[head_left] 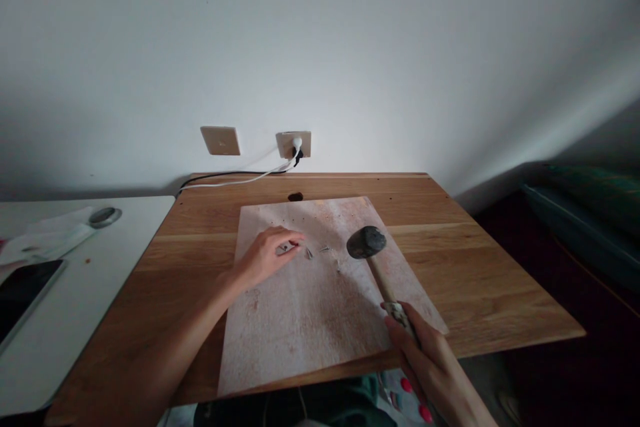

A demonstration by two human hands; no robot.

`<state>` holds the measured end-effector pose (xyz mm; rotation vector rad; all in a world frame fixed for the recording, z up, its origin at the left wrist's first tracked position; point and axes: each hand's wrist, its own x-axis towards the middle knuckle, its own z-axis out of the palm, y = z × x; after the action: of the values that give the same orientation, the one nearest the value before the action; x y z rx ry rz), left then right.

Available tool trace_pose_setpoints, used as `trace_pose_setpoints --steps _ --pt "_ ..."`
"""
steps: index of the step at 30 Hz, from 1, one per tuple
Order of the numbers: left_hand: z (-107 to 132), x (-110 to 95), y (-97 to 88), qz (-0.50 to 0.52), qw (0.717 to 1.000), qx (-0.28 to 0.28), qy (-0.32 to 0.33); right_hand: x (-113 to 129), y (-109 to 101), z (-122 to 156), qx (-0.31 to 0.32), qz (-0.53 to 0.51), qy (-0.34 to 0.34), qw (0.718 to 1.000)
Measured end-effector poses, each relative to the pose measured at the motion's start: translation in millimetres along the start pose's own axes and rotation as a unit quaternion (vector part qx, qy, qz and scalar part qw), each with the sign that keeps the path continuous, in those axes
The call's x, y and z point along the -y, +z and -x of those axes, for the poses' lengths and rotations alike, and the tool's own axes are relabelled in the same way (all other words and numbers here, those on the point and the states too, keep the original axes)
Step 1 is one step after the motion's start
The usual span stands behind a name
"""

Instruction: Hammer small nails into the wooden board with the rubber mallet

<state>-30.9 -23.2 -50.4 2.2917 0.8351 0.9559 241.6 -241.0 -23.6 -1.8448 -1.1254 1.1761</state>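
Note:
My right hand (pixel 417 347) is wrapped around the handle of a mallet (pixel 383 278) with a black head, raised over the right part of a pale, worn board (pixel 295 327). Over the board's upper left, my left hand (pixel 273 250) has thumb and fingertips curled close together in a pinch; whatever is between them is too small to make out. Just right of those fingertips lie a small metal nail or screw (pixel 309 253) and another similar piece (pixel 325 249). More small metal bits show in the gap between thumb and fingers.
The board lies on a wooden table (pixel 480 287) against a white wall. A socket (pixel 285 143) holds plugs, with cables (pixel 235 180) running left along the table's back edge. On a white table (pixel 125 247) at left are a dark-screened device (pixel 27 290) and a round roll (pixel 104 216).

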Motion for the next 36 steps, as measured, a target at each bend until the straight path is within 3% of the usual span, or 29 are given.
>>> trace_pose_setpoints --steps 12,28,36 --pt "-2 5 3.8 0.090 0.993 0.040 -0.061 2 3 -2 -0.011 0.011 0.006 1.000" --pt "-4 3 5.2 0.024 0.999 0.031 -0.025 1 4 -3 -0.004 0.015 0.016 1.000" --pt "-5 0 6.3 0.033 0.998 0.034 -0.047 16 8 -1 0.007 0.026 -0.002 1.000"
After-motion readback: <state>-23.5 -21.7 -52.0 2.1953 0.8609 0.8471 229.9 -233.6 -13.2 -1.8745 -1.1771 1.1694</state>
